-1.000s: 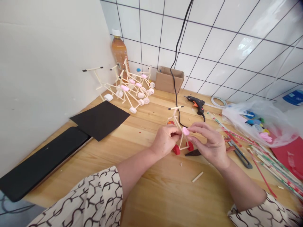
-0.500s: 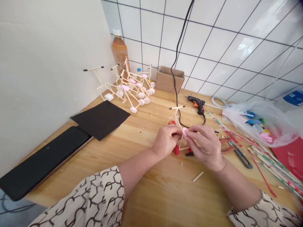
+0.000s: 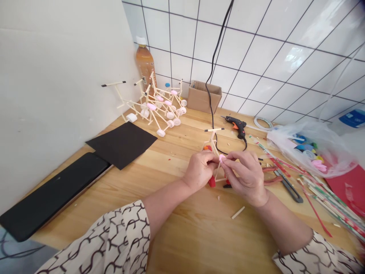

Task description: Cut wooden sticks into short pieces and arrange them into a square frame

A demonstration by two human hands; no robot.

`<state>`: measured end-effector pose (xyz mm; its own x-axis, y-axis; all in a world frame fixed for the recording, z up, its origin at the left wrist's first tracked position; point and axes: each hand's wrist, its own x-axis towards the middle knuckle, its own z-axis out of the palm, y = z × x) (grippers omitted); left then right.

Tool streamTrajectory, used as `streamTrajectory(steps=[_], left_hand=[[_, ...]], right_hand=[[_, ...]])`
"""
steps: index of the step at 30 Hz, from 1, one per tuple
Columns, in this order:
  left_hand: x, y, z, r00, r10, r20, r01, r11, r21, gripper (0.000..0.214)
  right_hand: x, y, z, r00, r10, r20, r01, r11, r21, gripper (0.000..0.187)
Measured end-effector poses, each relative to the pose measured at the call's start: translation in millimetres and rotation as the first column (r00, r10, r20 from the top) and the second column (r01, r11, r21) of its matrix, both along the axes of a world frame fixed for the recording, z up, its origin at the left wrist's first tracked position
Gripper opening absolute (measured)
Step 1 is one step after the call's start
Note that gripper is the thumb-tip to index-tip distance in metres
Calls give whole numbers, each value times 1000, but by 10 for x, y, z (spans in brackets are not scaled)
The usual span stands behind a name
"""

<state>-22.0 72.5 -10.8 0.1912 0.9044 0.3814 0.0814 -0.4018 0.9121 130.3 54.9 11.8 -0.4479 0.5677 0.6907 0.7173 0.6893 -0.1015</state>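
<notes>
Pink disc [image 3: 221,157] is pinched in our right hand's fingers [image 3: 232,156] against the stick cart [image 3: 211,143], which our left hand [image 3: 199,171] grips on the tabletop [image 3: 176,217]. Red wheels [image 3: 211,182] are on already.

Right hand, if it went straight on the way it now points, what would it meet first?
The right hand points left, and its fingertips are right at the small pink piece on the stick frame. That piece comes first, though depth hides whether they already touch.
</notes>
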Motion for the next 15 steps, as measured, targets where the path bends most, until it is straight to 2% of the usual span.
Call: streamTrajectory(steps=[10,15], left_hand=[[6,5,-10,1000,9,13,-9,1000,-6,14],[25,6,-39,999,37,-5,-37,999,-7,15]], right_hand=[[10,-6,23,998,-26,52,23,998,60,16],[-5,-35,97,995,-46,-88,45,999,-11,17]])
